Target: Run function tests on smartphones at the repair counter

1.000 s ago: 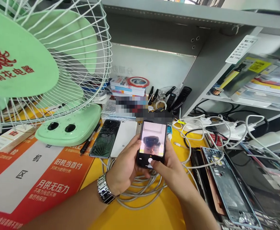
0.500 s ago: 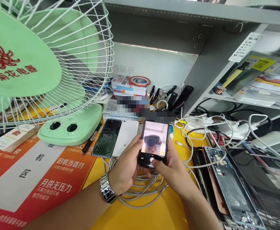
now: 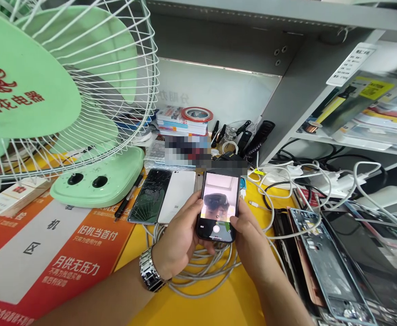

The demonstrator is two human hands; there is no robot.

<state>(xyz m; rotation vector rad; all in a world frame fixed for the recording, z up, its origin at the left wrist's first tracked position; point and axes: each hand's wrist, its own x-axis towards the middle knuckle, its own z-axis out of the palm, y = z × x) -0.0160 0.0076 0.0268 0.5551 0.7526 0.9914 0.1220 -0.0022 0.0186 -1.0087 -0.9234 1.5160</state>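
A black smartphone [image 3: 218, 203] is held upright between my two hands, its screen showing a camera view of a person wearing a headset. My left hand [image 3: 178, 240], with a metal watch [image 3: 151, 269] at the wrist, is closed around the phone's left side. On the right edge, my right hand [image 3: 251, 235] grips it too, the thumb by the lower right of the screen. Behind the left hand lie a phone with a cracked dark screen [image 3: 150, 194] and a white phone [image 3: 177, 194]. A coiled grey cable [image 3: 205, 280] lies under the hands.
A green fan [image 3: 96, 176] fills the left, over an orange printed mat [image 3: 79, 253]. White cables and chargers [image 3: 334, 179] tangle at right. Phone frames and screens [image 3: 334, 267] are piled at lower right. Booklets topped by a tape roll [image 3: 197, 114] stand at the back, beside a grey shelf [image 3: 321, 90].
My right thumb has moved from the shutter button at the bottom of the screen to the phone's right edge. The view has shifted slightly.
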